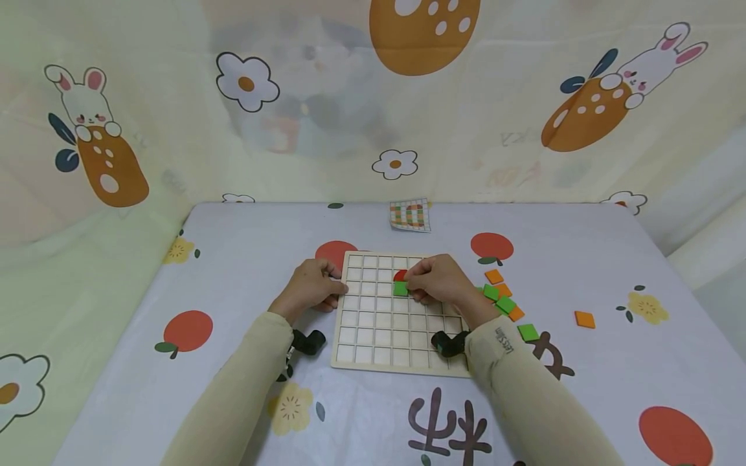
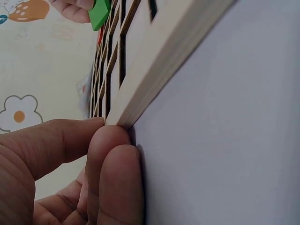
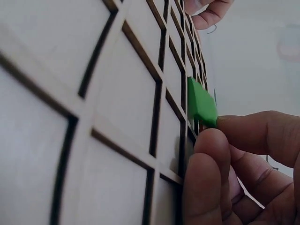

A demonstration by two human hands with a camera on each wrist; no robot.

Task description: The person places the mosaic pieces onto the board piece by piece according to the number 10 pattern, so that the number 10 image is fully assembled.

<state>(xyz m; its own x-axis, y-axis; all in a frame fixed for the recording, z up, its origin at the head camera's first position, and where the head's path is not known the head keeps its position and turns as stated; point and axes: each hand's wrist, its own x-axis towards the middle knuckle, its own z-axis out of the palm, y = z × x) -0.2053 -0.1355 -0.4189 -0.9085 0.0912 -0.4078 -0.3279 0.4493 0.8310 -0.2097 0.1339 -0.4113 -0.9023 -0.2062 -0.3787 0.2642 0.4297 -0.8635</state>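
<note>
A wooden grid board (image 1: pixel 373 371) lies flat on the table, its square cells pale inside thin raised ribs. My left hand (image 1: pixel 311 285) grips the board's left edge, thumb at the top rim and fingers against the side, as the left wrist view shows. My right hand (image 1: pixel 441 279) pinches a green square tile (image 3: pixel 202 103) by one end; the tile stands tilted over a cell in the upper half of the board. Just behind it a red piece (image 1: pixel 400 276) shows in the board, partly hidden by the tile and the fingers.
Right of the board lie several loose green tiles (image 1: pixel 528 332) and orange tiles (image 1: pixel 493 277), one orange tile (image 1: pixel 585 320) farther off. A small printed pattern card (image 1: pixel 410 215) leans at the back. Behind the table hangs a patterned cloth (image 1: pixel 326 175). My right forearm crosses the board's right side.
</note>
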